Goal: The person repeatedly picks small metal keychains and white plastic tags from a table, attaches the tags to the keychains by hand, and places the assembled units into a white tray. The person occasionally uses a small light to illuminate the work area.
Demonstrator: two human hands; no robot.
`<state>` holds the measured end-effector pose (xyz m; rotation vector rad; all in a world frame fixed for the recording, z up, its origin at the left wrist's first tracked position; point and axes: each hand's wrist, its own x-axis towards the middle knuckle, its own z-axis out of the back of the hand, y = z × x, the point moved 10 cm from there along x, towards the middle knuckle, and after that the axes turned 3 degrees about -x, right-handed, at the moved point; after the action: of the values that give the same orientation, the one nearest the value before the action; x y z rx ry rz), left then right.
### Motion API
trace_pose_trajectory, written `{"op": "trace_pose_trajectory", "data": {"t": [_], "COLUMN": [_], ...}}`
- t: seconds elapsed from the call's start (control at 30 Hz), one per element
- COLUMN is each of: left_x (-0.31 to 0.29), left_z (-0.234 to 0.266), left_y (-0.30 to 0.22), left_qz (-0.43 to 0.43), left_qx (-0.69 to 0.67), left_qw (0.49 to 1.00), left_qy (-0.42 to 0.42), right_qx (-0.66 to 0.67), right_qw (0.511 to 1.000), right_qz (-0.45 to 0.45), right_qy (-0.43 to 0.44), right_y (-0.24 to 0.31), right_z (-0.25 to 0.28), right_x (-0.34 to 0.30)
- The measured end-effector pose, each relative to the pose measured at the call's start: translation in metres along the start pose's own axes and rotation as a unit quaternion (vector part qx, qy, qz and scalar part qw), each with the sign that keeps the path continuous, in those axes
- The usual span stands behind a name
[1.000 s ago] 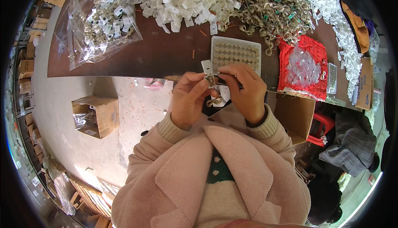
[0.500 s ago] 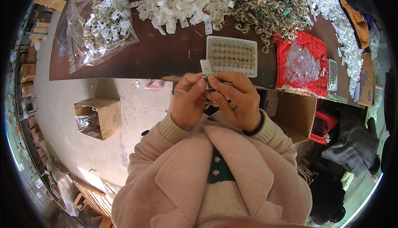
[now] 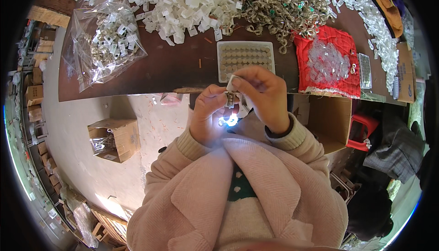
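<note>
Close together in front of my chest, both hands work on a small string light. My left hand (image 3: 203,116) pinches its small battery holder (image 3: 231,99), which has metal parts showing. Below hangs the light wire (image 3: 232,120), glowing bright blue-white. My right hand (image 3: 266,95) grips a white plastic cover (image 3: 232,84) between thumb and fingers, at the top of the holder. Whether the cover is joined to the holder, I cannot tell. Just beyond my hands is a white tray (image 3: 244,43) of round button cells (image 3: 242,61) in rows.
Across the brown table (image 3: 178,68) lie white plastic covers (image 3: 183,4) in a heap, coiled wire lights (image 3: 279,6) with green bits, and a clear bag (image 3: 109,45). At right, a red cloth (image 3: 304,75) bears clear pieces (image 3: 328,61). A cardboard box (image 3: 125,139) stands on the floor.
The wire light has lit up. My right hand has lifted and turned, its fingers now on the white cover, which sits lower and tilted. The view has shifted slightly.
</note>
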<state>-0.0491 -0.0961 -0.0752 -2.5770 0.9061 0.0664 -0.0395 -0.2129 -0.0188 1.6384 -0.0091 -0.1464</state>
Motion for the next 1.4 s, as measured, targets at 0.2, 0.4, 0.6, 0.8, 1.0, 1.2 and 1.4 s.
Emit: {"op": "trace_pose_trajectory", "data": {"t": [0.2,0.4,0.6,0.8,1.0,1.2,1.4], "left_x": [-0.003,-0.006,-0.008,-0.006,-0.003,0.005,0.002], "left_z": [-0.005,-0.007,0.0,-0.002,-0.012,-0.012,-0.009], "left_y": [0.005,0.009,0.022,0.03,0.044,0.066,0.078], "left_qz": [0.021,0.032,0.037,0.036,0.053,0.107,0.122], "left_qx": [-0.04,-0.065,-0.071,-0.056,-0.021,-0.017,0.061], "left_qw": [0.998,0.995,0.993,0.993,0.997,0.994,0.987], "left_qy": [-0.033,-0.063,-0.085,-0.094,-0.048,-0.027,-0.082], "right_qx": [-0.098,-0.134,-0.168,-0.131,-0.178,-0.27,-0.142], "right_qw": [0.942,0.916,0.913,0.914,0.9,0.862,0.936], "right_qz": [0.321,0.377,0.371,0.384,0.394,0.419,0.318], "right_qy": [0.024,0.03,-0.006,-0.022,-0.05,-0.09,-0.053], "right_y": [0.055,0.063,0.062,0.057,0.051,0.046,0.026], "right_z": [-0.01,-0.013,-0.012,-0.008,0.018,0.04,0.06], "right_x": [-0.021,-0.028,-0.032,-0.038,-0.054,-0.071,-0.067]}}
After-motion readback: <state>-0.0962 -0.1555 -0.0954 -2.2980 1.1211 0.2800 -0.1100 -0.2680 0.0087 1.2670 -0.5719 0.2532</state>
